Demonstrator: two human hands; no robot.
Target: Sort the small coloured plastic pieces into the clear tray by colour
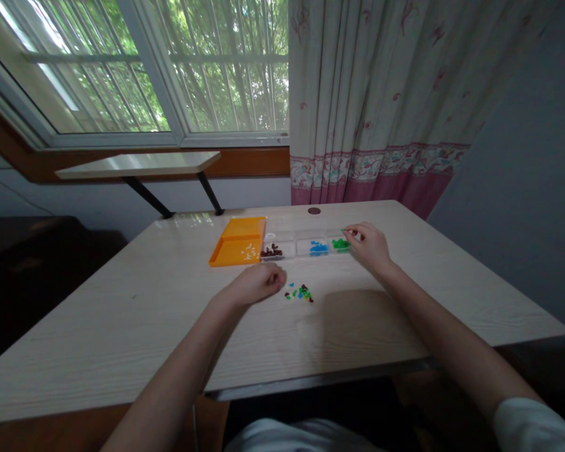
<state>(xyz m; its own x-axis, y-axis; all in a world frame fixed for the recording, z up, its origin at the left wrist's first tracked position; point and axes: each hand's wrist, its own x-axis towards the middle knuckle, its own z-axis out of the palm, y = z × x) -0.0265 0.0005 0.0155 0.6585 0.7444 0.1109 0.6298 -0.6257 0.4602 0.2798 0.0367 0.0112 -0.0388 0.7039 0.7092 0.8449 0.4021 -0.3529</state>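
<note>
Over the clear compartment tray [288, 249], my right hand [371, 243] pinches a small green piece [343, 230] between thumb and fingertips. Right below it lies a heap of green pieces [341, 245]. Blue pieces [318, 248] and dark brown pieces [272, 252] fill other compartments. My left hand [260, 282] rests on the table with its fingers curled closed, beside a loose pile of mixed coloured pieces [304, 293]; whatever its fingertips may hold is too small to tell. White pieces [249, 252] lie in the orange tray [228, 250] on the left.
The wooden table [160, 326] ends in a near edge by my body. A raised shelf [144, 164] on black legs stands at the back left. Behind are a window and a patterned curtain [348, 94]. A round dark cap [314, 211] sits near the table's far edge.
</note>
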